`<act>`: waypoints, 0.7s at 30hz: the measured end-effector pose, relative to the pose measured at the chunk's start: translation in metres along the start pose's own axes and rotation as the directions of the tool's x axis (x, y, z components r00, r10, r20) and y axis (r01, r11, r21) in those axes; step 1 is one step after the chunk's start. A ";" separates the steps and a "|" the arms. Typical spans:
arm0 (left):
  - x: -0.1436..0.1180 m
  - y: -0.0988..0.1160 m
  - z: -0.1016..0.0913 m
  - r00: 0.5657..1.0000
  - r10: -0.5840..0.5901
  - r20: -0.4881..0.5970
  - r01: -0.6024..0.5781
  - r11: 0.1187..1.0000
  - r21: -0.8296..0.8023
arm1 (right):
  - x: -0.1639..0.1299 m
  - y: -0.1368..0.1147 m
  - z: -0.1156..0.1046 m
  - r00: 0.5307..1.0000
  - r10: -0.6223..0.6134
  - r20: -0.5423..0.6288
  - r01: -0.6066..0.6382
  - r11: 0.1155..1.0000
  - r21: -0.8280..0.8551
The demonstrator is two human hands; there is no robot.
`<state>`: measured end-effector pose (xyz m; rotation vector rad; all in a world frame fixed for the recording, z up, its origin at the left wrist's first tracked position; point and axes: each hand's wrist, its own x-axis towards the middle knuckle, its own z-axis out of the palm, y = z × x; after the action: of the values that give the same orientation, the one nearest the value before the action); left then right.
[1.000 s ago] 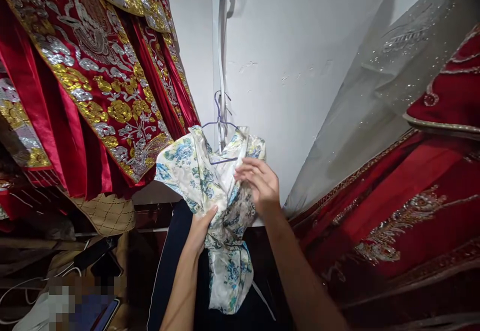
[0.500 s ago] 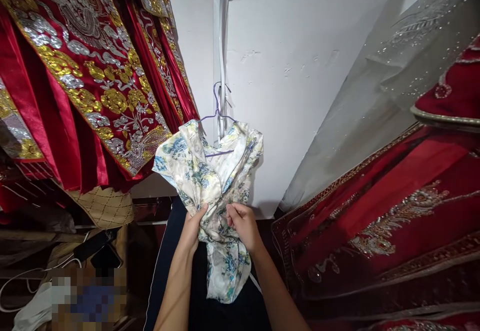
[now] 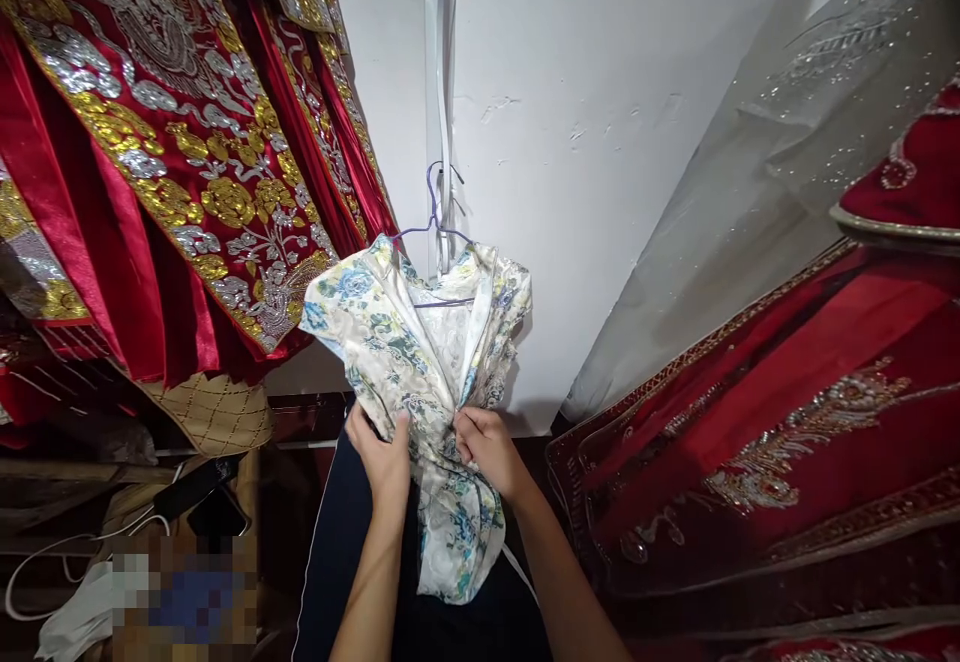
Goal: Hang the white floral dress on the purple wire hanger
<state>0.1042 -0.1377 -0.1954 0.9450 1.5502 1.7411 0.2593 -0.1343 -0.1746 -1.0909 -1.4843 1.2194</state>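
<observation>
A floral garment (image 3: 420, 342) hangs on a wire hanger (image 3: 435, 232) against the wall (image 3: 600, 142), directly ahead, with the left hand (image 3: 382, 457) and right hand (image 3: 487, 452) side by side on its front, just below the hanger. To its left hang embroidered robes (image 3: 172, 162), above a cable (image 3: 45, 562) lying low at the left. To its right a sheer beaded cloth (image 3: 750, 192) slopes along the wall, with another embroidered robe (image 3: 787, 422) below and in front of it.
</observation>
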 end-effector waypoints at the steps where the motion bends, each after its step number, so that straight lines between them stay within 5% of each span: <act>1: -0.004 -0.001 0.002 0.991 0.129 -0.046 -0.126 0.989 0.073 | 0.000 0.000 0.001 1.000 0.000 0.023 0.000 1.000 -0.016; 4: -0.021 -0.003 0.010 0.948 0.279 0.156 -0.290 0.956 0.054 | -0.001 -0.005 0.007 0.998 -0.019 0.058 0.020 0.999 -0.028; 8: -0.037 -0.002 0.024 0.916 0.139 0.376 -0.124 0.990 -0.063 | 0.001 -0.016 0.011 0.999 -0.032 -0.003 0.032 0.999 -0.033; 14: -0.039 0.000 0.028 0.895 0.217 0.391 -0.209 0.976 -0.063 | 0.010 -0.037 0.001 0.999 0.032 -0.012 -0.032 0.999 0.002; 21: -0.027 -0.005 0.034 0.954 0.196 0.227 -0.162 0.974 -0.161 | 0.032 -0.053 0.003 0.995 -0.008 0.095 -0.004 0.992 0.126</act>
<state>0.1473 -0.1402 -0.2009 1.2080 1.2020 1.7568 0.2453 -0.1106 -0.1190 -0.9578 -1.4578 1.3616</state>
